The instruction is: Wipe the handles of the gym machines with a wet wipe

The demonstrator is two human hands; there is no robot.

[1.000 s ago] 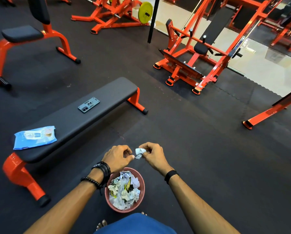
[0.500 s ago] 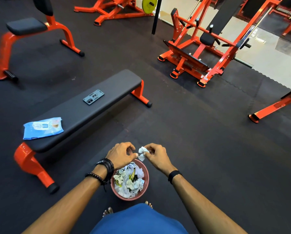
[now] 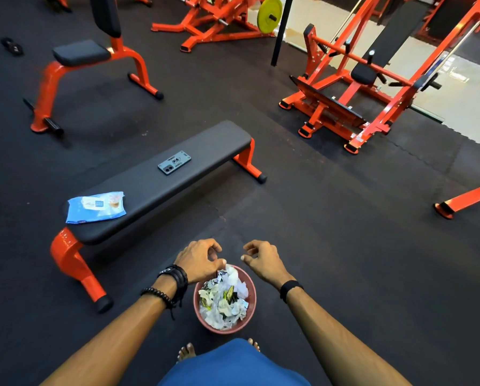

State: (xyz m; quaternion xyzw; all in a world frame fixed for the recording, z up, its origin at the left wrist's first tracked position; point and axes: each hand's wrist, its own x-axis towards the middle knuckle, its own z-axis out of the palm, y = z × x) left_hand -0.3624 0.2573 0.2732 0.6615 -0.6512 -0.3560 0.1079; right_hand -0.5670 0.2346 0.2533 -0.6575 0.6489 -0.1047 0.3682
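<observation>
Disposal, judging by the layout. Hovering both hands over the pink bin [image 3: 253, 299] at six o'clock, right by the feet [image 3: 187, 352]. Keeping the left hand [image 3: 198, 260] at the bin's eleven o'clock edge, fingers loosely curled and pinching nothing, thumb tip just above the pile. Keeping the right hand [image 3: 263, 260] at the one o'clock edge, likewise loosely curled and empty, apart from the left. Looking down at a crumpled white wipe [image 3: 231, 274] lying on top of the heap of paper waste [image 3: 222, 305], just under the left fingertips; not possible to tell whether touching or just clear. Probably holding the hands low and close over the opening so as to be dropping waste inside rather than onto the mat [image 3: 316, 246].

Leaving the blue wipe pack [image 3: 96, 207] flat on the near end of the black bench [image 3: 155, 190] at ten o'clock, likely for easy reach of a fresh sheet. Leaving a phone [image 3: 174, 162] face down further along the same pad, toward twelve o'clock, probably out of the way of wet work. Facing the orange machine [image 3: 353, 107] at one o'clock, well apart, with black grips [image 3: 383, 78] sticking out of its frame and presumably awaiting wiping. Needing a new wipe from the pack first, in all likelihood, since carrying none at present.
</observation>
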